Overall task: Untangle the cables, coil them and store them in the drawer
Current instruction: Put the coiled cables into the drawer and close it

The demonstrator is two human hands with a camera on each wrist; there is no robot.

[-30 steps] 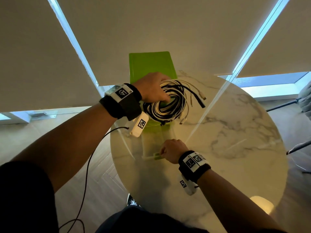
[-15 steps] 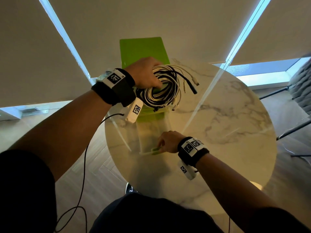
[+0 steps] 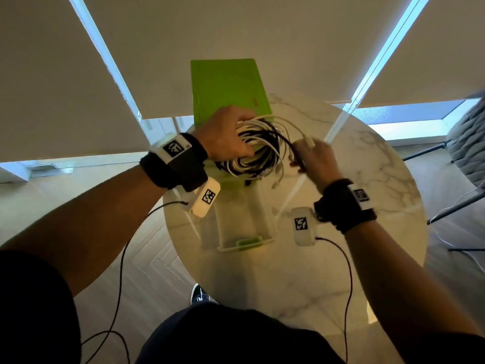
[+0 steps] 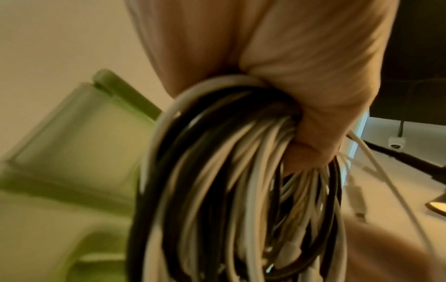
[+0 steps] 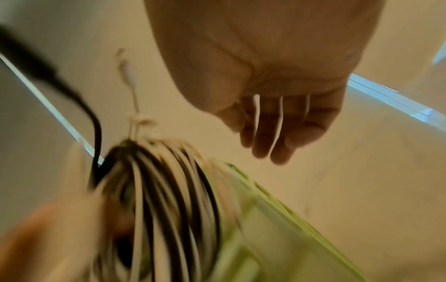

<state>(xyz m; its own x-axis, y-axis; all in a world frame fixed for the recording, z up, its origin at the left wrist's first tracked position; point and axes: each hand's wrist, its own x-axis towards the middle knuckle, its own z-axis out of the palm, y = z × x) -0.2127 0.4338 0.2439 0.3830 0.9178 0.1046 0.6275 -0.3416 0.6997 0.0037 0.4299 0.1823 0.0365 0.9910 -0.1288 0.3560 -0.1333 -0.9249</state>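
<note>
- The open drawer (image 3: 245,227) juts toward the person on the round counter (image 3: 367,206); bare marble lies to its right.
- The right hand (image 3: 313,160) has left the drawer's front (it was there a second ago) and now hangs slack-fingered beside the coil, gripping nothing.
- The left hand (image 3: 225,136) clasps the coiled cables (image 3: 258,153) above the drawer's back end.

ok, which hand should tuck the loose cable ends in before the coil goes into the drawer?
Right hand: open, beside the loose ends. Left hand grips the cable coil above the open drawer.
</note>
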